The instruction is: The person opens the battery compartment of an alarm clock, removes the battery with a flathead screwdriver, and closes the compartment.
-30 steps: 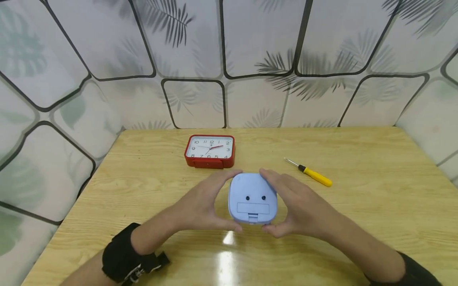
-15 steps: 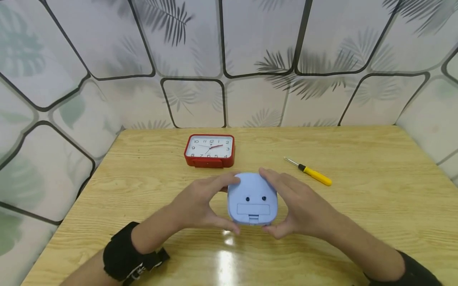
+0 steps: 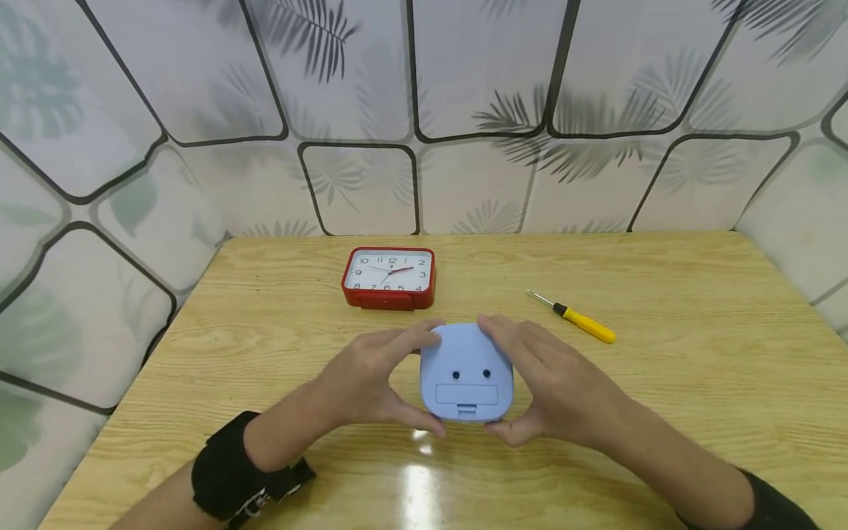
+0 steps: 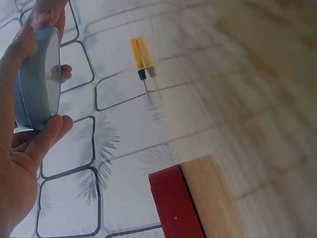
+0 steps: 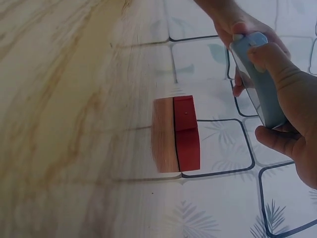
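A light-blue alarm clock (image 3: 467, 353) is held up between both hands, its back toward the head camera. That back shows two small dark knobs and a rectangular battery cover with a latch at the lower edge. My left hand (image 3: 374, 375) grips its left side, one fingertip on the upper left corner and the thumb by the lower edge. My right hand (image 3: 556, 379) grips the right side, with fingers at the top corner and the thumb below. In the left wrist view, the clock (image 4: 38, 82) is seen edge-on, its glossy front facing away from the head.
Behind the hands, a red rectangular clock (image 3: 389, 278) lies face up on the wooden table (image 3: 278, 324). To the right lies a screwdriver (image 3: 576, 320) with a yellow handle, its tip pointing back left. A patterned covering (image 3: 477, 184) rises behind the table.
A finger of my left hand has come from the clock's upper left edge onto its back corner. The light-blue clock sits slightly lower, its back tipped a bit more toward the head camera.
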